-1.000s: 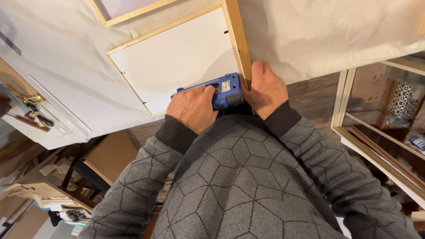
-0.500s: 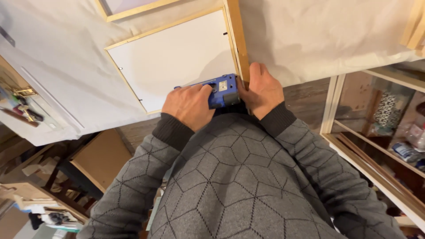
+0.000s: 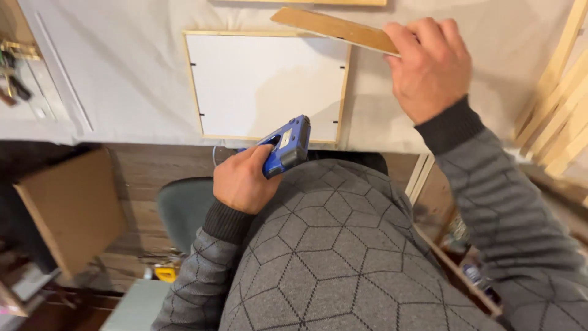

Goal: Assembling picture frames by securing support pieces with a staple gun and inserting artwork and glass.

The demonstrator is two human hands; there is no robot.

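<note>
Blue tool: a blue stapler-like tool sits in the left hand, held low by the person's chest, just below the near edge of the surface and close to the bottom rail of the frame.
Left hand: the left hand is clenched around the tool's handle, knuckles toward the camera, the tool's head pointing up and to the right.
Wooden strip: a flat, light brown wooden strip is lifted above the surface, tilted, its free end reaching left over the top right corner of the frame.
Right hand: the right hand grips the right end of the strip, fingers curled over its top edge.
Frame: a pale wooden frame with a white panel lies flat on the surface, small dark clips showing along its left and right rails.
Surface: the surface is covered with a pale grey-white cloth.
Sleeves: both arms wear a grey knit with a hexagon pattern.
Cardboard: a brown cardboard sheet stands down at the left, near a grey-green chair seat.
Wooden slats: several light wooden slats lean at the right edge.
</note>
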